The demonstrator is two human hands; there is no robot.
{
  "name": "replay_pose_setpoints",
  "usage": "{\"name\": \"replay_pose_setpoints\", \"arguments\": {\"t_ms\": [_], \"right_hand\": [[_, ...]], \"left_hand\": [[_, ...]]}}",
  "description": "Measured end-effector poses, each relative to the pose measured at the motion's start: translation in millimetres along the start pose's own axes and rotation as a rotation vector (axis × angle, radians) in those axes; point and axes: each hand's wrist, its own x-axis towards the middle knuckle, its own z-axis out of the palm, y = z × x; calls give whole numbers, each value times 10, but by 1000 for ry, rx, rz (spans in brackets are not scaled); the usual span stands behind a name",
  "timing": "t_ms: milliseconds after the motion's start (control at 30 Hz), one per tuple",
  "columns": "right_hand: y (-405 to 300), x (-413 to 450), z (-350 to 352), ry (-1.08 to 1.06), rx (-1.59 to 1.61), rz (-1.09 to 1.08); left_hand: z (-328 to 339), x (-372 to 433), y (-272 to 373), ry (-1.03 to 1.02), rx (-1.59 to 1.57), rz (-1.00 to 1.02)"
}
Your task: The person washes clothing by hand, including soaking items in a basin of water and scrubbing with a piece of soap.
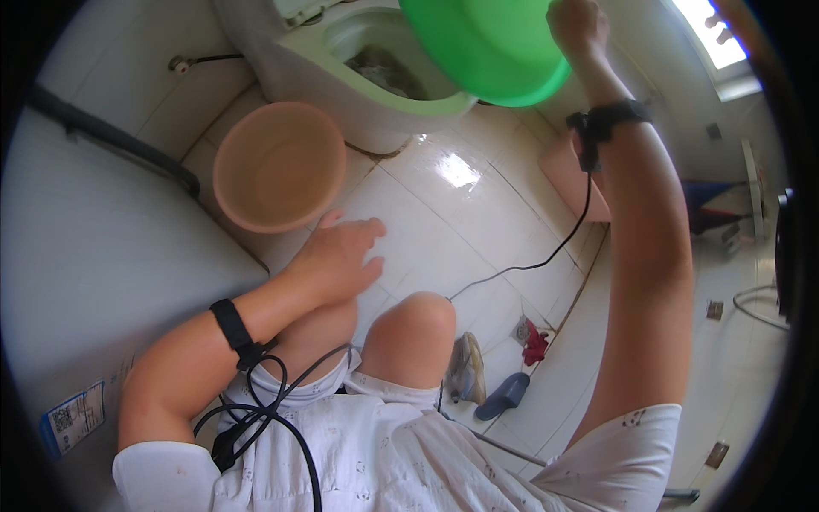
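With my right hand (579,29) I grip the rim of a green plastic basin (505,51), which is tilted over the front right of a toilet bowl (448,105). Dark, disturbed water (390,70) shows inside the bowl. My left hand (342,256) hangs over the floor tiles above my knee, fingers apart and slightly bent, holding nothing. Just beyond it stands a pink plastic bucket (281,168); whether it holds liquid I cannot tell. Black straps with cables sit around both my forearms.
A large grey-white appliance or cabinet (121,243) fills the left side. A pink bin-like container (569,173) stands by the right wall. A shoe (470,368), a blue slipper (503,397) and a red cloth (535,344) near a floor drain lie on white tiles. A black cable crosses the floor.
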Motion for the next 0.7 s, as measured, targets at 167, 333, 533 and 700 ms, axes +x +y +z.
{"name": "replay_pose_setpoints", "arguments": {"t_ms": [167, 333, 533, 700], "right_hand": [[1283, -1108, 114, -168, 152, 766], [1539, -3162, -291, 56, 787, 1559], [1414, -6028, -1229, 407, 945, 2112], [804, -7553, -2250, -174, 645, 1637]], "left_hand": [[128, 67, -418, -76, -795, -304], [57, 30, -1252, -121, -871, -718], [261, -98, -2149, -125, -774, -1054], [464, -161, -2678, -187, -732, -1216]]}}
